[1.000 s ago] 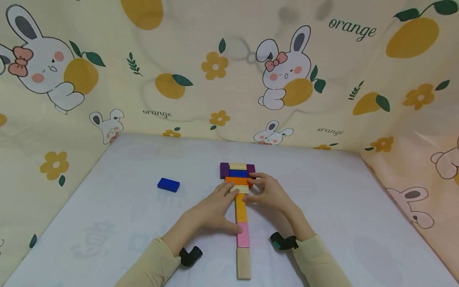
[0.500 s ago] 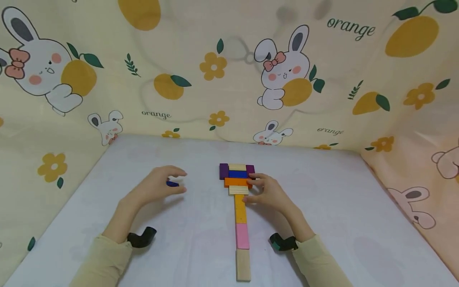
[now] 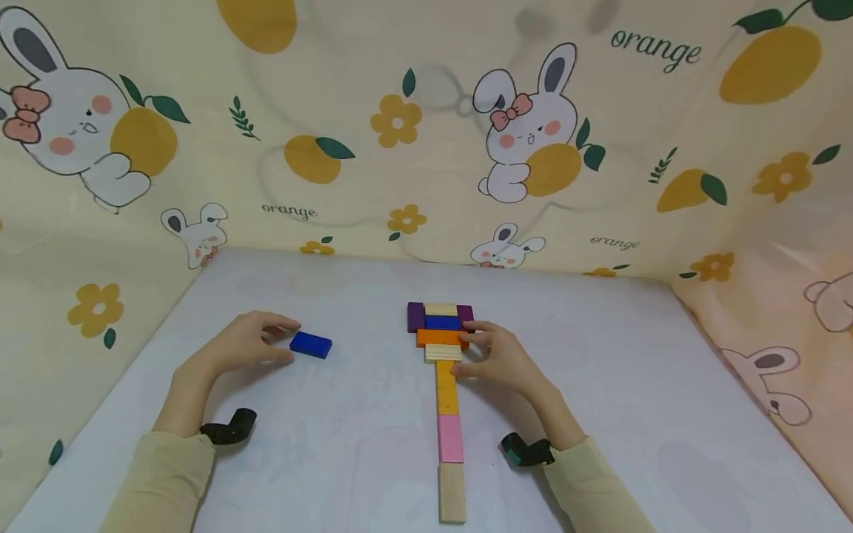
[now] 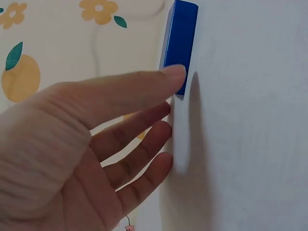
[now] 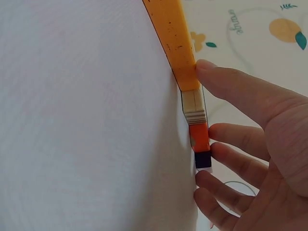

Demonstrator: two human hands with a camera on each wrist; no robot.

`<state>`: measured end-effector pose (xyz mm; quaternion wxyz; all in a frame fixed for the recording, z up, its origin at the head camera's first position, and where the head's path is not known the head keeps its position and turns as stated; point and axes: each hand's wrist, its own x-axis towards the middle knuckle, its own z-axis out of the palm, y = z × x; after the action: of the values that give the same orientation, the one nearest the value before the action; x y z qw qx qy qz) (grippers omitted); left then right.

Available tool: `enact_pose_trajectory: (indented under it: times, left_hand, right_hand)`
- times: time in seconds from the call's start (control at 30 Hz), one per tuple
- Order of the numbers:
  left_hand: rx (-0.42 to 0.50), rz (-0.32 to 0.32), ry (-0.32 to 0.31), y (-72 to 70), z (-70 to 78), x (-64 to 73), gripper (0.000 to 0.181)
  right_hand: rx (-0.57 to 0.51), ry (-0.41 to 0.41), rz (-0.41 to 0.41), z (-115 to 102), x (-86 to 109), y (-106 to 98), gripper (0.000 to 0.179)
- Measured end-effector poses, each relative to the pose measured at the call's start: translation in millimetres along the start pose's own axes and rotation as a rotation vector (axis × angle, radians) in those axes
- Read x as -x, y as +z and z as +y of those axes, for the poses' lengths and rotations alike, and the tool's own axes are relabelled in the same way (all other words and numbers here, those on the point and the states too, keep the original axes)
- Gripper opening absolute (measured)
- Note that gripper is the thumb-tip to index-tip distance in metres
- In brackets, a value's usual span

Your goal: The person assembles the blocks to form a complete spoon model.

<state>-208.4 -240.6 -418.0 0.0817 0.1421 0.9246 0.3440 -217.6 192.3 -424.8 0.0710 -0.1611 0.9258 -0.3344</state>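
Observation:
On the left of the table lies a blue block. My left hand is right at its left end, thumb and fingers spread apart with nothing between them. In the left wrist view the thumb overlaps the near end of the blue block. My right hand rests at the right side of a row of blocks. Its thumb is at the yellow block, and its fingertips are by the orange block and a dark purple block. The fingers are loosely bent and grip nothing.
The row runs toward me through a ridged wooden block, a pink block and a plain wooden block. At its far end, purple blocks flank a blue and a wooden one. A patterned cloth stands behind the white table.
My left hand has left the row of blocks and moved left, passing over the blue block to its left end. The right hand and the blocks stay as they were.

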Motion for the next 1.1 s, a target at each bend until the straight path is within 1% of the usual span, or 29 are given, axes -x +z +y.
enact_pose_trajectory:
  times: [0.1, 0.27, 0.47, 0.63, 0.87, 1.1]
  left_hand:
    - [-0.019, 0.001, 0.010, 1.2, -0.5, -1.6, 0.049]
    - [-0.029, 0.005, 0.006, 3.8, -0.4, -3.0, 0.045]
    - [-0.042, 0.011, -0.006, 6.4, 2.3, -4.2, 0.048]
    - [-0.049, 0.015, -0.019, 6.8, 5.3, -5.0, 0.045]
    - [-0.064, 0.008, -0.019, 8.0, 4.2, -8.4, 0.042]
    - [-0.084, 0.008, -0.026, 7.4, 5.2, -7.3, 0.040]
  right_hand:
    - [-0.002, -0.010, 0.002, 0.2, 0.5, -0.5, 0.064]
    - [-0.006, -0.011, 0.007, 2.0, 1.2, 0.6, 0.065]
    - [-0.009, -0.008, 0.004, 1.5, 1.5, 0.5, 0.065]
    - [-0.008, -0.012, -0.001, 0.1, 1.3, -1.5, 0.064]
    - [-0.001, -0.004, 0.003, 2.2, 0.7, -1.5, 0.065]
    - [-0.014, -0.017, 0.002, 1.8, -0.9, -0.7, 0.064]
